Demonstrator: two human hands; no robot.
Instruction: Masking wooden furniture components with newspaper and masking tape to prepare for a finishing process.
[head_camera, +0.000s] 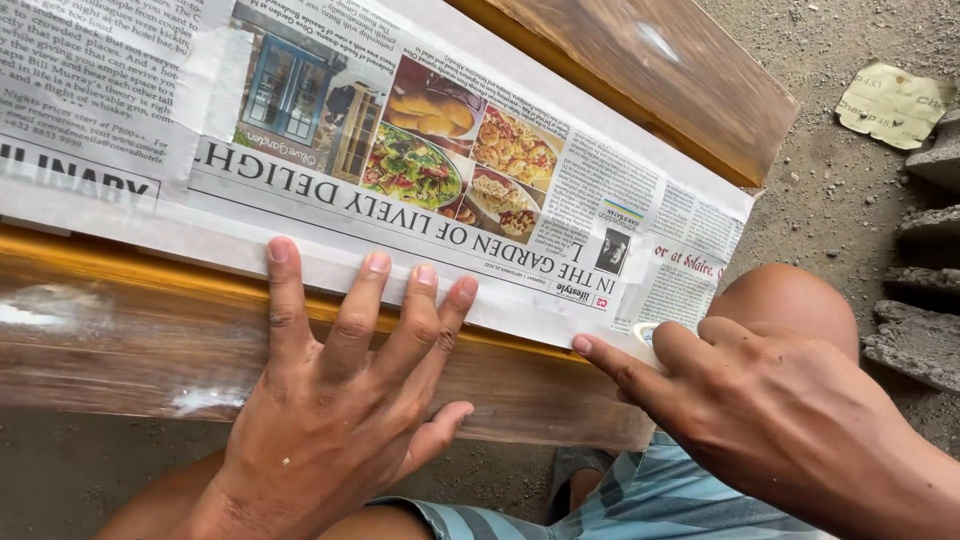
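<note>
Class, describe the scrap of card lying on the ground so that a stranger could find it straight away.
Start at the wooden plank covered with newspaper. Follow it to its far right end, then look to the sandy ground beyond. The card scrap lies there, pale yellowish, ragged-edged and flat, unlike the grey concrete lumps beside it.

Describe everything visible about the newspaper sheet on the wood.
The newspaper sheet is printed paper with columns of text and colour photos of food dishes and a building. It lies flat along the glossy brown wooden piece, its edges bordered with pale tape. The left hand presses spread fingers on its near edge; the right hand points a finger at its corner.
</note>
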